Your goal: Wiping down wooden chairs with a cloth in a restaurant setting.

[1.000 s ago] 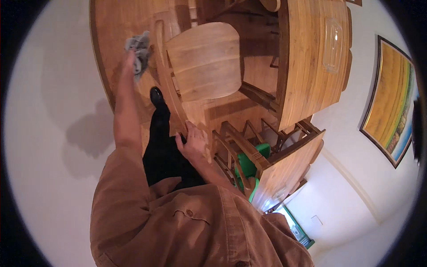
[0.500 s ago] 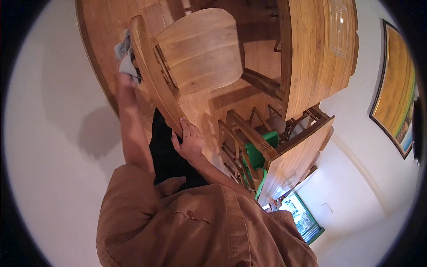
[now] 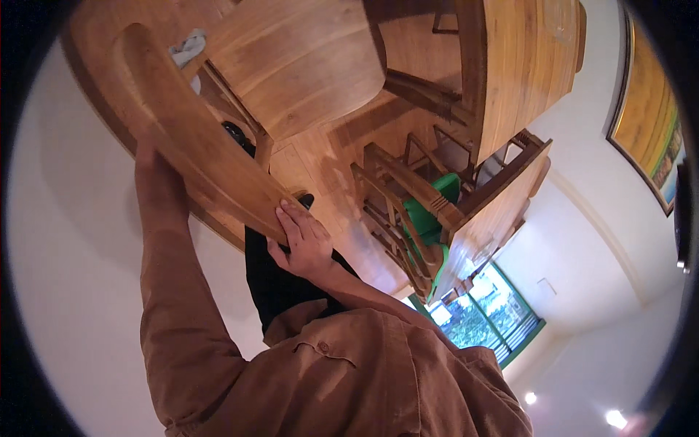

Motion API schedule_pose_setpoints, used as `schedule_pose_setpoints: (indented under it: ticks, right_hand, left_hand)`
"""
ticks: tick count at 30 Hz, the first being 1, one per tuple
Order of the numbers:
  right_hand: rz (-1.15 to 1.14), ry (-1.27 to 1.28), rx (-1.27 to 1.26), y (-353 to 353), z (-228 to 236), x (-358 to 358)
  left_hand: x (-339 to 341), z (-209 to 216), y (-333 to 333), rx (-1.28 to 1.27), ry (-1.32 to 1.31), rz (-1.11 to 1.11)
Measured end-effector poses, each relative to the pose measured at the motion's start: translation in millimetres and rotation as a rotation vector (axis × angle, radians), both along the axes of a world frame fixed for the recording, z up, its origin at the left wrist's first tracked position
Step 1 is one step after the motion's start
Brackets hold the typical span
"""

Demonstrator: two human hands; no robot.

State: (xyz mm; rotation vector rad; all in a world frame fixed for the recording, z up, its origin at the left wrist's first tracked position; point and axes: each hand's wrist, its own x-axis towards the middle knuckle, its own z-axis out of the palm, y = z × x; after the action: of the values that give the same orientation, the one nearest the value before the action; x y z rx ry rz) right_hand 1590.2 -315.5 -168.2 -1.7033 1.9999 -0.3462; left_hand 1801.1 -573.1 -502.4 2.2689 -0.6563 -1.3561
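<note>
A wooden chair stands in front of me, its broad curved backrest (image 3: pixel 193 149) toward me and its seat (image 3: pixel 298 58) beyond. With fingers over the top edge and thumb on the near side, my right hand (image 3: pixel 304 240) grips the backrest's right end. My left forearm (image 3: pixel 159 193) reaches behind the backrest's left part, which hides my left hand. A pale grey cloth (image 3: pixel 188 48) shows past the backrest, in line with that arm; in the earlier frame that hand holds it.
A wooden table (image 3: pixel 520 65) with a clear glass item on it stands right of the chair. Nearer is a second table (image 3: pixel 499 197) with wooden chairs and a green seat (image 3: pixel 429 211). A white wall (image 3: pixel 80 240) lies close on my left; a framed picture (image 3: pixel 648 109) hangs right.
The backrest now looks larger and nearer, and reaches further left. My left arm has moved left behind it, with the cloth now mostly hidden. My right hand stays on the backrest's right end.
</note>
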Motion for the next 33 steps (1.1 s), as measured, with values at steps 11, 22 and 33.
schedule_pose_setpoints:
  ticks: [11, 22, 33]
  right_hand:
    - [0.005, -0.035, 0.016, 0, -1, 3]
    - [0.072, -0.061, -0.142, 6, 1, 4]
    - [0.04, -0.177, -0.216, 13, 3, 3]
  left_hand:
    - [-15, -20, 78, -0.122, 0.145, 0.07]
    - [-127, 148, 244, -0.328, 0.45, 0.331]
    - [-150, 223, 307, -0.785, 0.49, 0.4]
